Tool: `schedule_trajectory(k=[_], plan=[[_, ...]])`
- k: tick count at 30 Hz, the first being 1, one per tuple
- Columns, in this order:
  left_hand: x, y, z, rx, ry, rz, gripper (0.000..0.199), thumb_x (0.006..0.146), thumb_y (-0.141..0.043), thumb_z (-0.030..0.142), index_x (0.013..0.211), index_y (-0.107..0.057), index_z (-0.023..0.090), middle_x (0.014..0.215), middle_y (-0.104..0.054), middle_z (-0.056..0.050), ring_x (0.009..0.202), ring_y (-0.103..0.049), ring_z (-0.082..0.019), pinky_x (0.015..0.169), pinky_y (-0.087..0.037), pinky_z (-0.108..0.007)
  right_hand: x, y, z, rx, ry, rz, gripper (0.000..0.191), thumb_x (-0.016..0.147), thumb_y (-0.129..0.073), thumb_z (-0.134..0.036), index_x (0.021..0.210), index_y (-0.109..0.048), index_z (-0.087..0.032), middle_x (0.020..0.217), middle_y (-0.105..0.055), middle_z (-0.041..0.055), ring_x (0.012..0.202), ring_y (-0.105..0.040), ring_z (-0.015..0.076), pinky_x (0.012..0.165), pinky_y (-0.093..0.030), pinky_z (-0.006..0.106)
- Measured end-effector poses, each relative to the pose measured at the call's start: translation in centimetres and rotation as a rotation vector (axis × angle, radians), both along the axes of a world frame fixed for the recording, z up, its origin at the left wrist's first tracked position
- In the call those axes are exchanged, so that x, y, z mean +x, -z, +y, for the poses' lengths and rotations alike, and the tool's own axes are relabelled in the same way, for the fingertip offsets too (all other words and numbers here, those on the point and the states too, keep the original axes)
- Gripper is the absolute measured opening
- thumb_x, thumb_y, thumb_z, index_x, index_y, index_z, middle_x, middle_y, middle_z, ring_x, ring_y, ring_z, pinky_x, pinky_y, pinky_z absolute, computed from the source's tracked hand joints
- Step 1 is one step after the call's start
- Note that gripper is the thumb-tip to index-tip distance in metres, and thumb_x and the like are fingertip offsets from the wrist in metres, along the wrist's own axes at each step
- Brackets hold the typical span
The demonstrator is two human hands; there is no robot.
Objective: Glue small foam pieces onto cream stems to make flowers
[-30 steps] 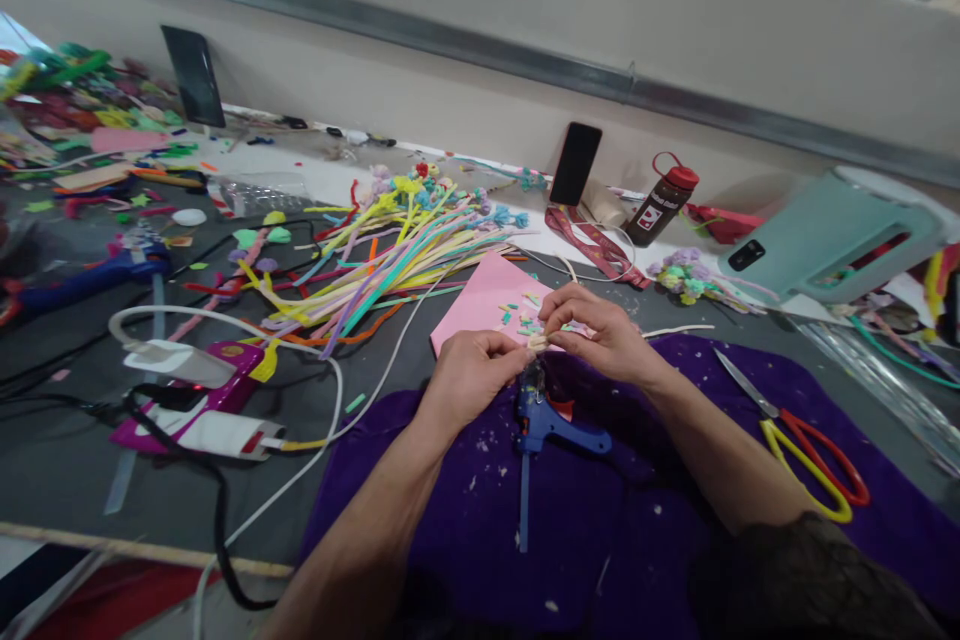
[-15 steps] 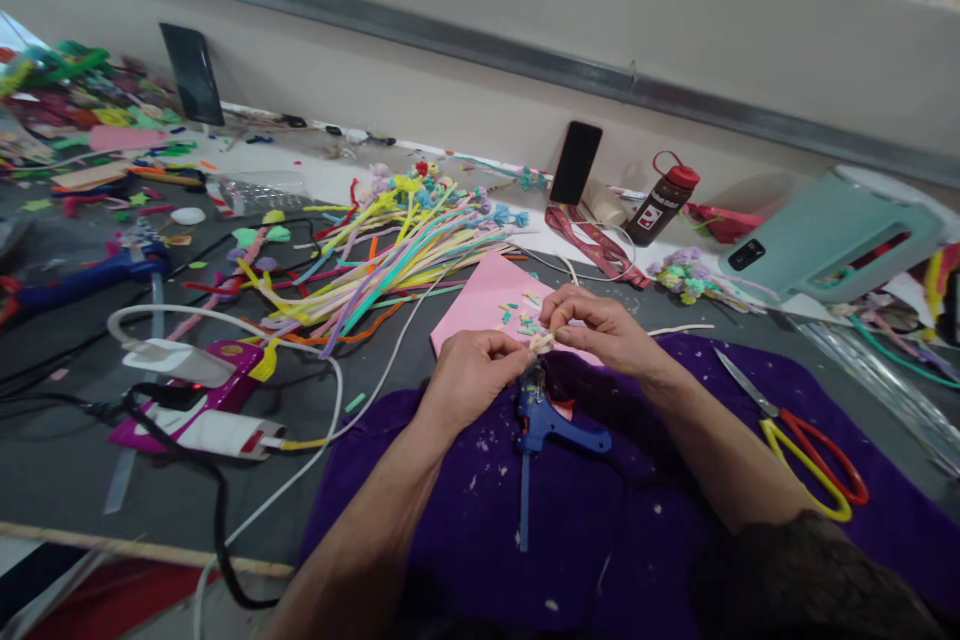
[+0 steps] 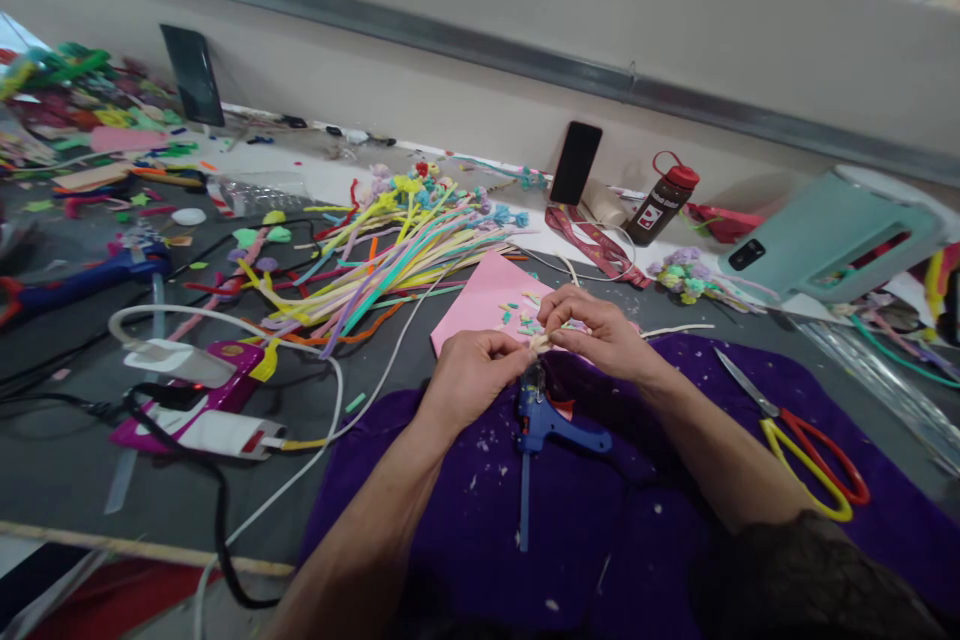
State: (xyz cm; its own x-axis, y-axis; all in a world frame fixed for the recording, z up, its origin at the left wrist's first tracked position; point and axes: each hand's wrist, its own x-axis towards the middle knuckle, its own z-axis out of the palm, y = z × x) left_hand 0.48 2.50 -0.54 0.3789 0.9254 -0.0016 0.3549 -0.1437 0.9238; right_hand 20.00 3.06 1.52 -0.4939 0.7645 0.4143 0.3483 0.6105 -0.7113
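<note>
Between my two hands is a small cream fuzzy piece (image 3: 539,344), probably pipe cleaner, though the fingers cover much of it. My left hand (image 3: 478,372) pinches it from the left, thumb against forefinger. From the right, my right hand (image 3: 592,328) pinches its other side, with the fingers curled. Just below lies a blue glue gun (image 3: 534,420) on a purple cloth (image 3: 465,520), its nozzle end close under the hands. Behind them a pink sheet (image 3: 480,296) carries several short green, yellow and white snippets (image 3: 508,313).
Scissors (image 3: 795,440) with red and yellow handles lie at the right. A bundle of coloured pipe cleaners (image 3: 405,260) spreads behind. A magenta power strip (image 3: 225,370) with cables sits left. A phone (image 3: 575,163), a brown bottle (image 3: 664,204) and a mint container (image 3: 832,235) stand along the wall.
My right hand has shifted slightly, its fingers closing in on the cream piece toward my left fingertips. The left hand stays in nearly the same place.
</note>
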Motion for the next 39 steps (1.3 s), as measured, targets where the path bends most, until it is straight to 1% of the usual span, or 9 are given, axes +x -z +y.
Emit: schedule_trajectory(k=[12, 20, 26, 39], plan=[[0.05, -0.14, -0.05, -0.049, -0.012, -0.043, 0.032, 0.07, -0.056, 0.045, 0.066, -0.068, 0.016, 0.051, -0.056, 0.001, 0.046, -0.042, -0.009, 0.044, -0.028, -0.021, -0.03, -0.44, -0.16, 0.035, 0.009, -0.085, 0.008, 0.083, -0.051, -0.018, 0.077, -0.056, -0.018, 0.092, -0.056, 0.0056, 0.089, -0.052, 0.0166, 0.081, -0.04, 0.035], [0.06, -0.05, -0.03, -0.026, -0.005, -0.037, 0.034, 0.071, -0.055, 0.046, 0.071, -0.07, 0.015, 0.052, -0.056, 0.002, 0.046, -0.041, -0.008, 0.044, -0.028, -0.02, 0.0, -0.68, -0.46, 0.063, 0.021, -0.12, 0.007, 0.082, -0.052, -0.017, 0.077, -0.057, -0.018, 0.092, -0.056, 0.0061, 0.089, -0.053, 0.0166, 0.081, -0.041, 0.034], [0.0, -0.13, -0.03, -0.021, -0.003, -0.024, 0.035, 0.072, -0.054, 0.047, 0.066, -0.068, 0.015, 0.049, -0.054, 0.002, 0.045, -0.039, -0.008, 0.043, -0.027, -0.02, -0.07, -0.75, -0.5, 0.071, 0.019, -0.131, 0.008, 0.083, -0.051, -0.018, 0.078, -0.057, -0.017, 0.092, -0.056, 0.0062, 0.088, -0.053, 0.0163, 0.08, -0.042, 0.033], [0.22, 0.1, -0.14, -0.08, -0.042, -0.072, 0.033, 0.071, -0.054, 0.045, 0.066, -0.068, 0.015, 0.05, -0.053, 0.001, 0.045, -0.037, -0.008, 0.043, -0.025, -0.021, -0.12, -0.73, -0.58, 0.055, 0.019, -0.123, 0.008, 0.083, -0.051, -0.018, 0.077, -0.057, -0.018, 0.091, -0.057, 0.0061, 0.087, -0.053, 0.0167, 0.078, -0.043, 0.034]])
